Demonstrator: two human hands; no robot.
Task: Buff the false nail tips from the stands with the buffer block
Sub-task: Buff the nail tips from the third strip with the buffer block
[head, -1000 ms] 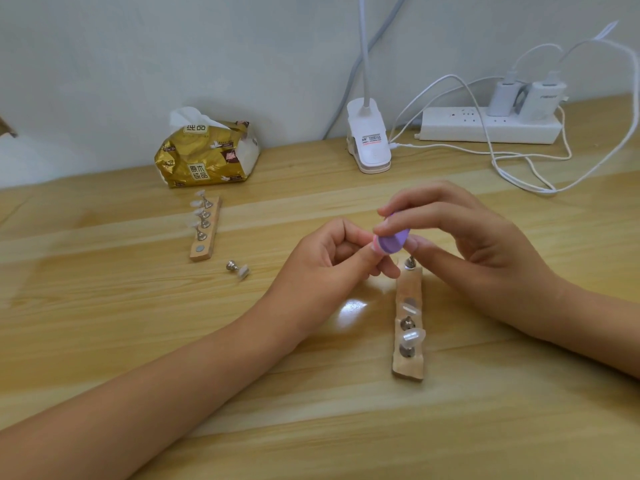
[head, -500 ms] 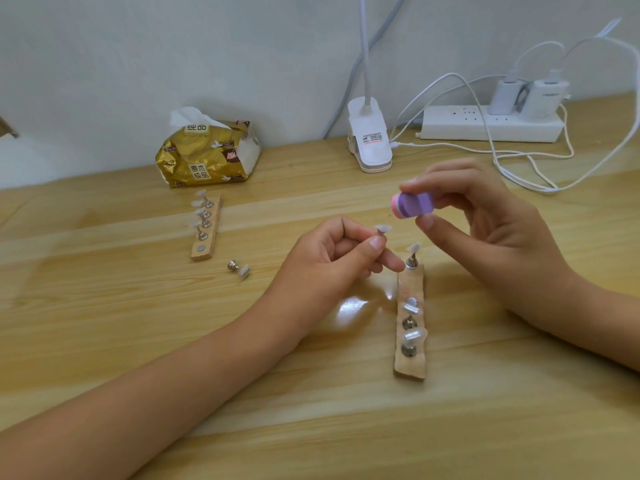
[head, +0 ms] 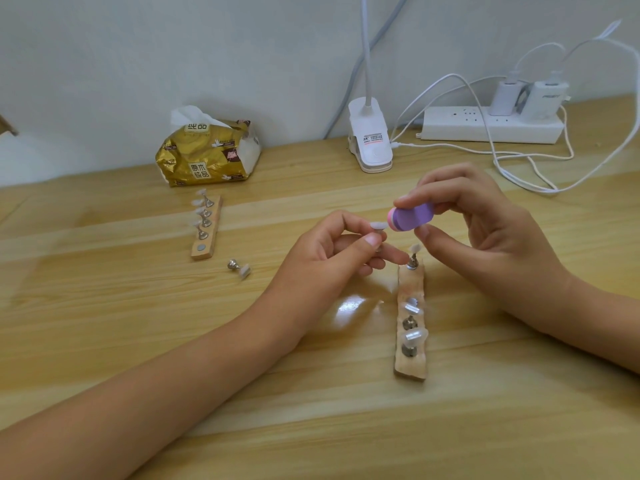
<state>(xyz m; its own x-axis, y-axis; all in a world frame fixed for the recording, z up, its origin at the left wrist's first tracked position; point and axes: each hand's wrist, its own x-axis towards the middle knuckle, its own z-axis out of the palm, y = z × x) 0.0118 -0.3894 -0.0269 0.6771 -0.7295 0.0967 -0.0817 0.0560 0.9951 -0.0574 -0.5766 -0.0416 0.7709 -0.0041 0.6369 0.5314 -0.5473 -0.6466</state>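
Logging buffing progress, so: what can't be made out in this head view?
Head view throughout.
Finish of the nail tips on the near stand: small, blurred.
What is under the nail tip the left hand pinches: hidden by its fingers.
Whether the buffer block in the right hand touches that tip: unclear.
Lamp head above the lamp clip: cut off by the top edge.

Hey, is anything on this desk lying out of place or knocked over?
Yes. One metal holder with its nail tip lies on its side on the table, loose beside the left wooden stand, whose nearest magnet spot sits bare.
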